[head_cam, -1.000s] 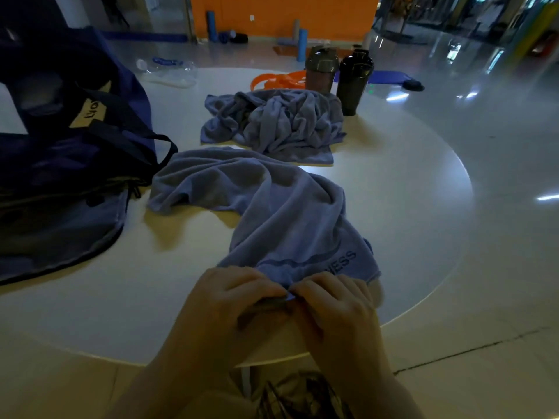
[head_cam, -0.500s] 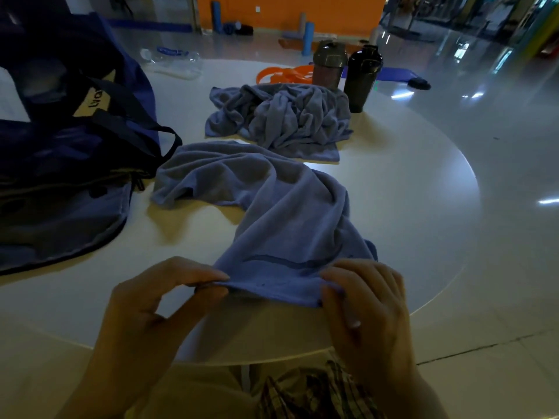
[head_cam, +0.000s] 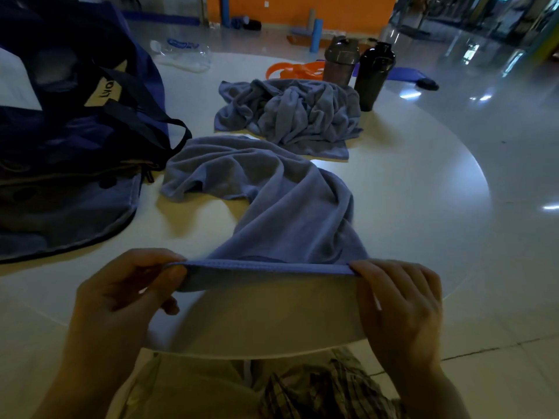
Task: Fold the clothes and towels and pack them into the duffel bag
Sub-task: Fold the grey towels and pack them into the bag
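Note:
A long blue-grey towel (head_cam: 281,201) trails across the round white table (head_cam: 408,213) toward me. My left hand (head_cam: 127,294) pinches its near left corner and my right hand (head_cam: 399,300) pinches its near right corner, so the near hem is stretched taut between them just above the table. The towel's far end lies rumpled beside the dark blue duffel bag (head_cam: 72,122), which sits open at the left. A second blue-grey towel (head_cam: 296,113) lies crumpled in a heap further back.
Two dark shaker bottles (head_cam: 373,75) stand behind the crumpled towel, next to an orange band (head_cam: 290,69). A clear plastic bottle (head_cam: 184,54) lies at the back left. The table's edge curves close on the right and near me.
My hands have moved apart from the middle of the towel's near edge to its two corners. They have lifted the hem and pulled it straight.

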A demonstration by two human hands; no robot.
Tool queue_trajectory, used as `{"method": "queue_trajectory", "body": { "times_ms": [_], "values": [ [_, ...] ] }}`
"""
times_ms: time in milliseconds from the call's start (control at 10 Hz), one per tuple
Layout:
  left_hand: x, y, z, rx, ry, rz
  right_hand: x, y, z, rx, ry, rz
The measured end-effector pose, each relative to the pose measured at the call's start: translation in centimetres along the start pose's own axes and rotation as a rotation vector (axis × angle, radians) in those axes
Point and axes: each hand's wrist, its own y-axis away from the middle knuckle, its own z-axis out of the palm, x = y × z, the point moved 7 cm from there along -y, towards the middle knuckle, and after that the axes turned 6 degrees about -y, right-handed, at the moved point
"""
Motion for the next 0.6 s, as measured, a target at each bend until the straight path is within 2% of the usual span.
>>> {"method": "queue_trajectory", "body": {
  "times_ms": [200,300,400,600],
  "values": [
    [-2.1,-1.0,-2.2,0.130,0.088,-0.011,2.0,-0.2,0.3,0.015,0.018,0.136],
    [-3.3,-1.3,-3.8,0.170,0.091,-0.085,2.0,-0.9,0.7,-0.009,0.021,0.155],
    [-2.0,-1.4,-4.6,0.178,0.111,-0.062,2.3,-1.5,1.4,-0.063,-0.057,0.162],
    [-3.4,-2.9,-6.0,0.257,-0.008,-0.075,3.3,-3.4,1.0,-0.045,-0.437,0.355]
  ]
}}
